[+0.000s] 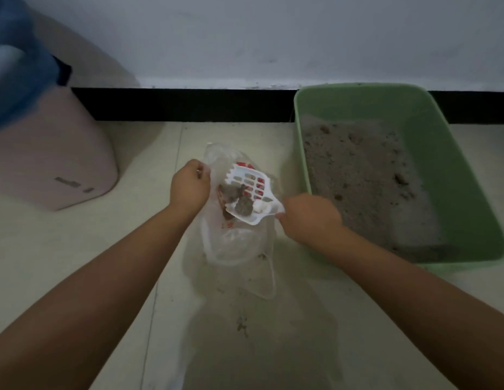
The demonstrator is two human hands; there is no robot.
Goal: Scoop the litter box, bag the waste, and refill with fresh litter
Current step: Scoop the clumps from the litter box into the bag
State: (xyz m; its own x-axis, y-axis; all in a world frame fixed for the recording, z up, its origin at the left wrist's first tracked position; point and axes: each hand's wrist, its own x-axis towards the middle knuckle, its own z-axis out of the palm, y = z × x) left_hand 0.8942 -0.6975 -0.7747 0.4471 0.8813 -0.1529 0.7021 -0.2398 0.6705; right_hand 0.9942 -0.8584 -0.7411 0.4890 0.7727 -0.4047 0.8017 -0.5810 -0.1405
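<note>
White plastic scoop (pixel 249 192), loaded with clumps, hangs over the open bag (pixel 233 243) on the floor, handle gripped in the right hand (pixel 309 218); left hand (pixel 190 187) fingers pinch the bag's rim. Green box (pixel 453 170) sits right, nearer the scooping hand.

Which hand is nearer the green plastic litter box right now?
Right. The right hand holds the white slotted scoop just beside the green plastic litter box; the left hand grips the clear plastic bag, farther away.
</note>
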